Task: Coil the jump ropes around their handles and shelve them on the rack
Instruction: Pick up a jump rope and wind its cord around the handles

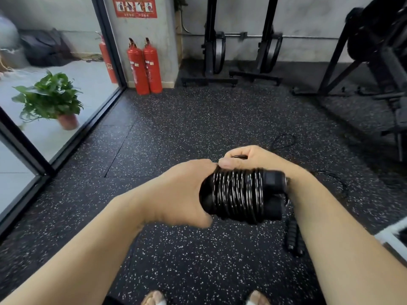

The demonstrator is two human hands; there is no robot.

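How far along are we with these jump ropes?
Done: the rope coil covers most of the handles. In hand: left hand grips the handles, right hand pinches the loose rope. Left: second jump rope on the floor; shelving both.

Both forearms extend forward, converging at frame centre. The left hand (176, 192) grips one end of the coiled jump rope (237, 194); the right hand (248, 157) curls over its top, thumb pressing the coils.

Red wall poster (134, 6): print illegible; extinguisher labels (136, 65) unreadable
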